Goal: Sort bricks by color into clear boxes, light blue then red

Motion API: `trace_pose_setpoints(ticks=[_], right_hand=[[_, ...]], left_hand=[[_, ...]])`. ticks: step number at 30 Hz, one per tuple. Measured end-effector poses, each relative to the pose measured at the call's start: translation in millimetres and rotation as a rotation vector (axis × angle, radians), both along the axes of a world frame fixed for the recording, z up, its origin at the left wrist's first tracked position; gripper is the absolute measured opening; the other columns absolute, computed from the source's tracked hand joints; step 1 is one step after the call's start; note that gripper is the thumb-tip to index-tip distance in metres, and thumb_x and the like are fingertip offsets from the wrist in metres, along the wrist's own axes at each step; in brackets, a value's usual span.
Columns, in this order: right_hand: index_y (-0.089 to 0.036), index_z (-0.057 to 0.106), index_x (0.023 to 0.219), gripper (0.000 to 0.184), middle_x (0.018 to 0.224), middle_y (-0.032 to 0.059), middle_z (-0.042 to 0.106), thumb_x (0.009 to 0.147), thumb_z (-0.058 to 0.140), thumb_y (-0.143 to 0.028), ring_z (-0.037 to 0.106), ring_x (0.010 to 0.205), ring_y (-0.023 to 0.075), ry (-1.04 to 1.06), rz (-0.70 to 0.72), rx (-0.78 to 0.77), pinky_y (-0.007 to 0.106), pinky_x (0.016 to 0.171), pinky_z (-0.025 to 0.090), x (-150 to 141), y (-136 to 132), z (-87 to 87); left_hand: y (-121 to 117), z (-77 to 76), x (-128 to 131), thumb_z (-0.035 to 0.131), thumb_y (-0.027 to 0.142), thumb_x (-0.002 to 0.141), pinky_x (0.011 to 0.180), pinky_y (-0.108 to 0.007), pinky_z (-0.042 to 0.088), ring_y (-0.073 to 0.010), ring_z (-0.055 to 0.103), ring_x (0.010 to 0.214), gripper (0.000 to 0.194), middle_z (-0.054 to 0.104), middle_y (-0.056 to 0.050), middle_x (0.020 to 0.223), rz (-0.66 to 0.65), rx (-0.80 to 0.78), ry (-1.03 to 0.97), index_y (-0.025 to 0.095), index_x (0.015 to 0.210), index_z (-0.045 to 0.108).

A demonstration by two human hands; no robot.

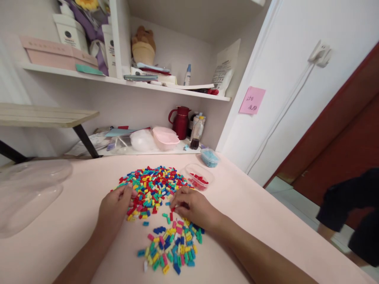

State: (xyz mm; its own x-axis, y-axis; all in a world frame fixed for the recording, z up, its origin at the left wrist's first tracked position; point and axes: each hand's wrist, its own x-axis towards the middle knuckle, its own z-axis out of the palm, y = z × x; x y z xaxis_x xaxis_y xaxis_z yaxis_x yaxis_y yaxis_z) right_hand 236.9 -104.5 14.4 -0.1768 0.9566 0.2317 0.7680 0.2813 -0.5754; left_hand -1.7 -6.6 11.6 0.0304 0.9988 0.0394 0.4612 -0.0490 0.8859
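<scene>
A large pile of small multicoloured building blocks (156, 183) lies in the middle of the table. My left hand (117, 203) is at the left edge of this pile, fingers curled inward; red blocks lie by its fingertips, and what it grips is hidden. On the other side, my right hand (195, 205) is bent down between the large pile and a smaller spread of mixed blocks (173, 248) nearer to me. Its thumb and fingers are drawn together, with a red block (173, 210) at their tips. Behind it, a clear plastic tub (211, 176) contains red blocks.
Light blue pieces fill another clear tub (209, 157) at the back right. Clear plastic covers (32, 197) lie at the left, by a small wooden stand (47, 115). A pink bowl (166, 138), dark red jug (181, 123) and bottle (197, 134) line the back. Someone's legs (349, 209) show at right.
</scene>
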Motion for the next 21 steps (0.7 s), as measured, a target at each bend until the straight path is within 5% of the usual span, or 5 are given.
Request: trace_pose_setpoints(ticks=[21], right_hand=[[-0.021,0.064,0.083,0.016,0.088,-0.0013,0.065,0.074,0.065,-0.009,0.057,0.074,0.0113,0.034,-0.011,0.014,0.019,0.064,0.041,0.7,-1.8,2.5]], left_hand=[[0.1,3.8,1.2,0.048,0.056,0.076,0.054,-0.027,0.041,-0.0202,0.060,0.060,0.039,0.064,0.001,0.056,0.015,-0.004,0.019,0.022,0.074,0.066]])
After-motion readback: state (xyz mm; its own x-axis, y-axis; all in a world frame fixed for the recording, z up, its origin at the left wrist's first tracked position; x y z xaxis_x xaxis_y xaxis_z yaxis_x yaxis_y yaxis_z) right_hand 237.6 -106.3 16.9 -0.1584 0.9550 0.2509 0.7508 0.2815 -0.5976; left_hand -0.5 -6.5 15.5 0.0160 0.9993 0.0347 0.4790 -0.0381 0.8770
